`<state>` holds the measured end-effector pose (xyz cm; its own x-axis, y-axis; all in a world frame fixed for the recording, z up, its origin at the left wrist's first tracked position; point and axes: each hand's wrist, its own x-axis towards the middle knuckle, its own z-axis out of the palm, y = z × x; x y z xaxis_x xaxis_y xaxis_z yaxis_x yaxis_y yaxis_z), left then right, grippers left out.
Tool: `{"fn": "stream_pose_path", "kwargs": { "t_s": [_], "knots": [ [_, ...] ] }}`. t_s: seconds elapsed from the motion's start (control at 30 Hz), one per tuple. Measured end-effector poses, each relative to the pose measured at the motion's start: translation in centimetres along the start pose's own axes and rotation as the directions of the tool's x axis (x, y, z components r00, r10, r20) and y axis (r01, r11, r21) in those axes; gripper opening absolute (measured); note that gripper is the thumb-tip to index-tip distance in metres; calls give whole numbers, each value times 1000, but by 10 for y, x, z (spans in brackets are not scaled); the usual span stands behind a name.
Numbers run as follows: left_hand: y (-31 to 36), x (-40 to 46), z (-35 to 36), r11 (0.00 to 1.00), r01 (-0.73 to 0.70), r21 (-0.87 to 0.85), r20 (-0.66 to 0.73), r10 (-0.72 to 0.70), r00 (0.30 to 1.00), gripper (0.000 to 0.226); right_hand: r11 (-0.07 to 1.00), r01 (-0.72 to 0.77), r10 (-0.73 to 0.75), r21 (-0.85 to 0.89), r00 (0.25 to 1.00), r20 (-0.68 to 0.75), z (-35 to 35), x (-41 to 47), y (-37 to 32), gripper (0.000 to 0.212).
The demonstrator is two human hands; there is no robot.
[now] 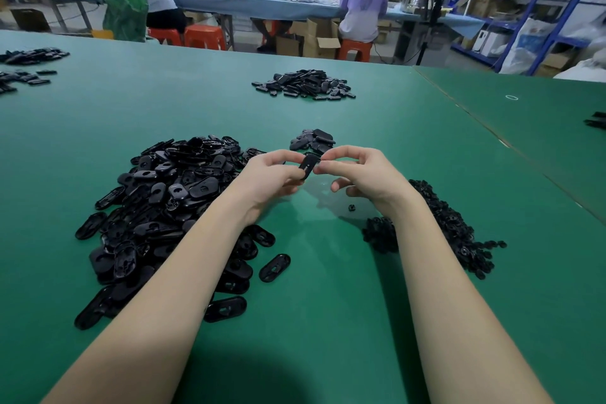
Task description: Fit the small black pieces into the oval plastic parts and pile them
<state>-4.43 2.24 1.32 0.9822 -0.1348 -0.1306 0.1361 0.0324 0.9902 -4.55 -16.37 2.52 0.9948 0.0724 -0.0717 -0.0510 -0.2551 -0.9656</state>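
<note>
At the far upper left of the frame, scattered black parts [28, 67] lie on the green table [328, 321]. Lower down, left of centre, a large heap of oval plastic parts [170, 203] spreads across the table, with single ovals strewn along its lower right edge. The left forearm crosses over this heap from the bottom of the frame.

Near the middle of the frame, the left hand [272, 179] is raised just above the table, thumb and forefinger pinching one oval part [309, 165], which stands tilted on end between the two hands. The right hand [359, 174] meets it from the other side, its thumb and forefinger tips pressed together against the oval's right edge; whether a small piece sits between those fingertips cannot be told. The other fingers of the right hand are curled under.

Just above the hands lies a small pile of ovals [313, 140]. Higher up, in the upper centre, a bigger pile [305, 85] rests well apart from it. Below the hands, one small black piece [352, 207] lies alone on the table.

To the lower right, a heap of small black pieces [449, 229] runs beside and under the right forearm. At the right edge, a few more black parts [595, 120] show partly. Beyond the table, people sit at a long blue bench [229, 0] on orange stools [205, 37].
</note>
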Motion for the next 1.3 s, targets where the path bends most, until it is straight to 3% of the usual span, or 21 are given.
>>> {"fn": "stream_pose_path", "kwargs": {
  "t_s": [0.1,0.23,0.4,0.77,1.3],
  "knots": [
    [-2,1,2,1000,-3,-27,-23,2,1000,16,1000,19,-19,-6,1000,5,1,1,1,8],
    [-4,2,3,998,-44,-35,-20,43,999,34,999,37,-37,-1,999,32,2,1,2,9],
    [-4,3,3,997,-68,-43,-44,66,997,23,997,72,-72,6,997,11,4,4,2,3],
    [-2,0,4,985,-124,-117,-33,121,992,25,996,78,-77,38,996,-37,3,6,4,7],
    [-3,0,2,969,-244,30,-7,244,970,26,1000,18,-17,12,998,-67,5,4,0,9]
  ]
}}
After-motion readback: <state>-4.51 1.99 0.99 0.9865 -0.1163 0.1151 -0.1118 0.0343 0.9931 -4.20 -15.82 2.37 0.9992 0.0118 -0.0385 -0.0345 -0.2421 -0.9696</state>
